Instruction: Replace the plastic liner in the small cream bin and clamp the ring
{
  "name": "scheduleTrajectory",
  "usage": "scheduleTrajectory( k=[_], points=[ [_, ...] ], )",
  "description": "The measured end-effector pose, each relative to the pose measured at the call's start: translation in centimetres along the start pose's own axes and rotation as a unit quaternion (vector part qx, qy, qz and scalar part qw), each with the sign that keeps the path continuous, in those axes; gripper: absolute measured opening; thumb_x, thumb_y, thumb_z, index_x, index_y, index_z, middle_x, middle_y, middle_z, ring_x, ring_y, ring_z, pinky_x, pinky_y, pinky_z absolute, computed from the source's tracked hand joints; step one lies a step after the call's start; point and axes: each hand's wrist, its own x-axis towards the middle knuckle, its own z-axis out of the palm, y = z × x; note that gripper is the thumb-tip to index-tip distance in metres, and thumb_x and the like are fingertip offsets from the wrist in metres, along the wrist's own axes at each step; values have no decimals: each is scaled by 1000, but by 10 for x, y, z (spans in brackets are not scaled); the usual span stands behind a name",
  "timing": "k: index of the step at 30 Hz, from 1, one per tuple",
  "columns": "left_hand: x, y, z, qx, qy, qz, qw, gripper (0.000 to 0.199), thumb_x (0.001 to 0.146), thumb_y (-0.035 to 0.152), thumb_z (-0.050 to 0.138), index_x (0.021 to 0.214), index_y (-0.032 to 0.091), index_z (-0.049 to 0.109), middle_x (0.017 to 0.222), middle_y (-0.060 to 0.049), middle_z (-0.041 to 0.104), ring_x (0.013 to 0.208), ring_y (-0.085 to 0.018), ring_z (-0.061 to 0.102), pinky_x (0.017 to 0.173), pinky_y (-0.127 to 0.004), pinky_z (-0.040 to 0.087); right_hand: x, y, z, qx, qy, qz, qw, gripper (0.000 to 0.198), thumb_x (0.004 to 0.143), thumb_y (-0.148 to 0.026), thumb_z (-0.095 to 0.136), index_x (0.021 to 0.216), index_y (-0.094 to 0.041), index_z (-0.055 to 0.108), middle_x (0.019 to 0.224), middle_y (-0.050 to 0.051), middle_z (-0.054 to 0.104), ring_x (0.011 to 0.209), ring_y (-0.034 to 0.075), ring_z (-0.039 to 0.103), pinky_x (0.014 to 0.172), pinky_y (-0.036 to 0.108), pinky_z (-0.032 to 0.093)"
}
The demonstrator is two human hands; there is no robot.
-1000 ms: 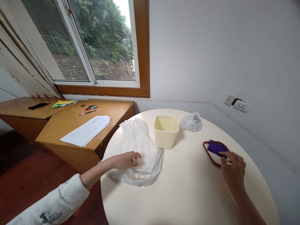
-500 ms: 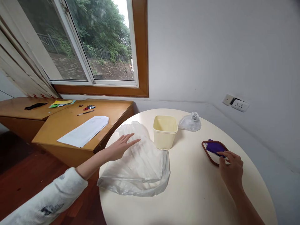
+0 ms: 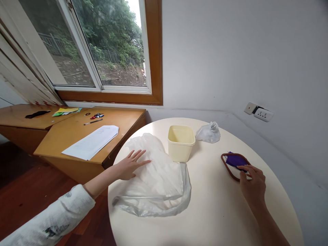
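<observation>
With fingers spread, my left hand (image 3: 131, 164) lies over a crumpled translucent white plastic bag (image 3: 164, 184) spread on the round cream table. At the bag's far right corner stands an open pale yellow plastic bin (image 3: 180, 150), upright. My right hand (image 3: 253, 181) is over a small brown-rimmed rounded frame or tray (image 3: 228, 171) on the right side of the table. Its thumb and fingers are drawn together around a small dark thing too hidden to name. Inside the rim lies a folded purple cloth (image 3: 234, 160).
A knotted white plastic bag (image 3: 208, 133) sits behind the bin. On the wooden desk (image 3: 64, 136) to the left are white papers (image 3: 93, 141), a pen (image 3: 93, 122), red-handled scissors (image 3: 95, 117) and coloured papers (image 3: 67, 111). A wall socket (image 3: 263, 114) is at the right.
The plastic bag's near part has slid slightly to the right and its edge has shifted. My left hand has moved a little left and down, fingers still spread. My right hand has stayed put.
</observation>
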Motion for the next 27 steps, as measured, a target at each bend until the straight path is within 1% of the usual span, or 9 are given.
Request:
scheduleTrajectory(
  k=[5, 9, 11, 13, 16, 19, 23, 25, 27],
  points=[
    [4, 18, -2, -25, 3, 33, 999, 75, 65, 24, 64, 132, 34, 31, 149, -6, 0, 134, -32, 4, 104, -54, 5, -1, -1, 3, 0, -6, -24, 1000, 23, 71, -24, 44, 82, -19, 64, 100, 8, 55, 101, 26, 47, 69, 36, 47],
    [10, 39, -2, -19, 45, 80, 996, 60, 68, 32, 62, 125, 27, 44, 148, -8, 8, 135, -29, 7, 105, -53, -3, -16, -22, 12, 63, -44, -150, 986, 19, 77, -26, 46, 82, -18, 62, 97, 9, 55, 96, 23, 51, 81, 41, 45],
    [13, 51, -3, -18, 69, 96, 993, 52, 68, 34, 62, 117, 22, 51, 147, -10, 15, 134, -29, 11, 106, -51, -5, -32, -43, 14, 102, -130, -237, 957, 20, 80, -23, 47, 92, -20, 61, 102, 9, 55, 101, 22, 51, 89, 42, 42],
    [17, 61, -4, -24, 88, 110, 990, 43, 68, 35, 62, 107, 18, 57, 145, -12, 22, 133, -30, 15, 107, -50, -5, -49, -66, 13, 116, -244, -288, 918, 27, 81, -22, 46, 106, -22, 57, 115, 9, 51, 110, 21, 47, 92, 40, 41],
    [24, 73, -2, -41, 111, 126, 985, 30, 69, 35, 61, 90, 14, 61, 142, -14, 28, 131, -31, 21, 109, -47, -2, -71, -95, 8, 92, -420, -337, 837, 49, 77, -30, 55, 125, -27, 44, 132, 7, 41, 123, 24, 34, 99, 42, 34],
    [30, 77, 6, -62, 131, 124, 982, 22, 70, 33, 60, 80, 13, 61, 141, -15, 29, 130, -31, 23, 109, -47, 1, -80, -106, 5, 85, -488, -342, 799, 62, 66, -32, 64, 126, -29, 44, 132, 5, 42, 124, 26, 33, 100, 44, 32],
    [35, 77, 17, -95, 130, 112, 981, 18, 71, 30, 58, 79, 14, 60, 142, -14, 28, 130, -32, 23, 109, -49, 5, -78, -101, 10, 112, -485, -304, 812, 40, 64, -9, 49, 99, -25, 62, 114, 5, 57, 111, 23, 48, 95, 41, 38],
    [37, 76, 20, -112, 121, 102, 981, 17, 73, 29, 55, 82, 16, 58, 139, -14, 33, 128, -29, 28, 109, -49, 7, -77, -96, 14, 149, -476, -253, 829, 39, 62, -3, 41, 87, -23, 64, 104, 5, 61, 103, 21, 53, 91, 38, 41],
    [37, 76, 20, -135, 117, 95, 979, 16, 78, 28, 49, 86, 17, 57, 132, -13, 41, 123, -25, 37, 109, -47, 11, -75, -91, 17, 184, -460, -180, 850, 39, 62, -4, 38, 86, -22, 63, 98, 4, 63, 96, 20, 57, 87, 35, 44]
  ],
)
